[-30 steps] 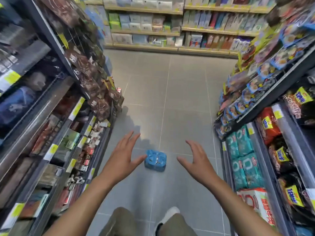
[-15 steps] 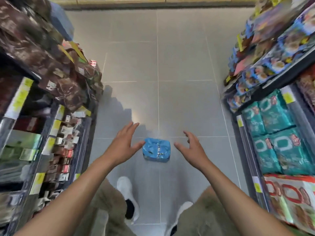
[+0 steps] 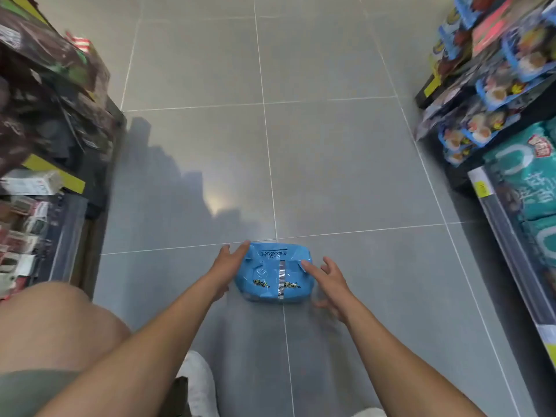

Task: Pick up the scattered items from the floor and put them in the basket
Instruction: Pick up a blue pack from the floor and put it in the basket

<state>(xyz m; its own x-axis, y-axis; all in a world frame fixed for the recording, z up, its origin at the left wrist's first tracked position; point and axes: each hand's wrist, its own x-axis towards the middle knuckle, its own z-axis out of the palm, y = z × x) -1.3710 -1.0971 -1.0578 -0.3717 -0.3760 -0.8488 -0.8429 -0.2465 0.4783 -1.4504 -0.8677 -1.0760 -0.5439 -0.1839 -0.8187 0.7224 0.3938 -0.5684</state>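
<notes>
A blue plastic multipack (image 3: 274, 273) with a silver seam and yellow print lies on the grey tiled floor between my hands. My left hand (image 3: 229, 264) lies flat against the pack's left side, fingers straight and reaching its far corner. My right hand (image 3: 329, 281) sits at the pack's right side with spread fingers, one fingertip touching the top right corner. Neither hand has closed around the pack. No basket is in view.
Store shelves flank the aisle: dark packets and small boxes on the left shelf (image 3: 54, 139), blue and teal packs on the right shelf (image 3: 511, 164). My bent knee (image 3: 57, 323) and white shoe (image 3: 200, 383) are at the bottom. Grey floor tiles (image 3: 270, 115) stretch ahead.
I have crouched lower and the camera tilted down. Both hands moved in from either side of the blue pack until they touch it.
</notes>
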